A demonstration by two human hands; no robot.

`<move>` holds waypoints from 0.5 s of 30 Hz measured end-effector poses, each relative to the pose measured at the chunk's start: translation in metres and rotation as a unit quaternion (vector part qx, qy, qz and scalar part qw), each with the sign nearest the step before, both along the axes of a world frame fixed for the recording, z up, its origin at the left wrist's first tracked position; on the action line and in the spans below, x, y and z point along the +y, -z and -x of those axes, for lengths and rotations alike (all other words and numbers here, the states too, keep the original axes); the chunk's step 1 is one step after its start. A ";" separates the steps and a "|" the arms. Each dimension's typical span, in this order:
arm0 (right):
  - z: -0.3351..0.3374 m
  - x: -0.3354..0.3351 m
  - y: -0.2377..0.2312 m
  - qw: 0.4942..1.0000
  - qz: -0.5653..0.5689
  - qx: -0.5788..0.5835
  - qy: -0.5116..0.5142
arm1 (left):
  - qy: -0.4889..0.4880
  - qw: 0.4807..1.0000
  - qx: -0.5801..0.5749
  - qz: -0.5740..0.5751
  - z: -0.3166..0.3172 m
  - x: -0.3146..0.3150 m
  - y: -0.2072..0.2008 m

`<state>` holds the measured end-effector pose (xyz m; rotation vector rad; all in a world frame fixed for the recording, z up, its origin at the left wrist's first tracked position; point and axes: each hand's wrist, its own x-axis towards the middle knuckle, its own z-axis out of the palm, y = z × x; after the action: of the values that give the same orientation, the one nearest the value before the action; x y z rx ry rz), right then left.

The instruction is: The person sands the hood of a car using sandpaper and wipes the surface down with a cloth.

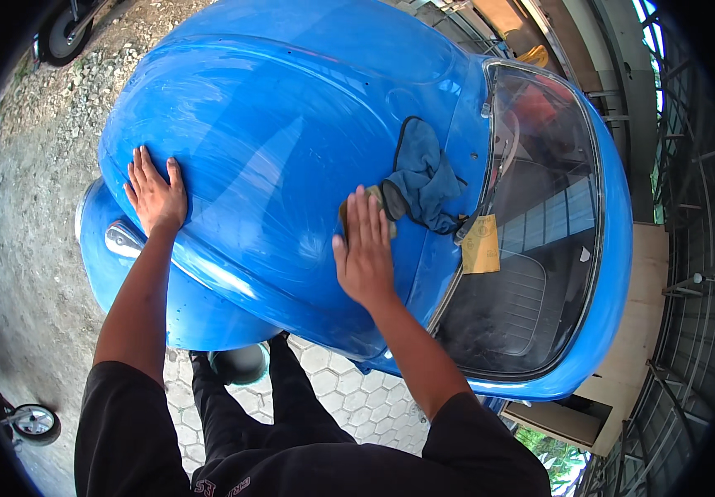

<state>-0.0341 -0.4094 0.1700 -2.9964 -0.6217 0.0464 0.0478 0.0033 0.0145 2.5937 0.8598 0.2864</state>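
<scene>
A blue car's rounded hood point(258, 141) fills the middle, with pale scuffs and hazy streaks on its paint. My left hand point(157, 192) rests flat on the hood's left side, fingers spread, holding nothing. Under my right hand point(366, 248) is a tan piece of sandpaper point(391, 229), pressed against the hood near the windshield; the fingers lie straight over it and hide most of it. Just beyond that hand a crumpled blue-grey cloth point(428, 178) with dark edging lies on the paint. A yellow sandpaper sheet point(480, 248) sits at the windshield's lower edge.
The windshield point(531, 224) and a wiper point(507, 157) are right of the hood. A bucket point(241, 364) stands between my feet on hexagonal pavers point(349, 385). Gravel point(84, 108) and wheels point(36, 421) show at left; wooden boards point(635, 306) stand at right.
</scene>
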 end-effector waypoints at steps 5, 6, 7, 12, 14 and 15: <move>-0.168 0.020 0.008 0.997 0.008 -0.068 0.022 | 0.004 1.000 -0.002 0.013 -0.008 -0.013 -0.006; -0.176 0.026 0.009 0.997 0.009 -0.070 0.013 | 0.006 1.000 0.000 0.009 -0.007 -0.009 -0.006; -0.174 0.023 0.005 0.999 -0.029 -0.044 0.010 | 0.004 1.000 -0.001 0.010 -0.005 -0.008 -0.005; -0.094 -0.018 -0.003 0.995 -0.096 0.018 -0.019 | -0.001 1.000 0.016 -0.003 0.004 0.002 -0.007; -0.102 -0.029 -0.013 0.994 -0.097 0.022 -0.036 | -0.003 1.000 0.014 0.011 -0.001 -0.008 -0.013; -0.117 -0.028 -0.018 0.994 -0.097 0.026 -0.041 | -0.001 1.000 0.019 0.011 -0.003 -0.011 -0.015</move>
<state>0.0832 -0.4376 0.1880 -2.7743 -0.7002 0.0646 0.0510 -0.0075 0.0290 2.5848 0.8743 0.2279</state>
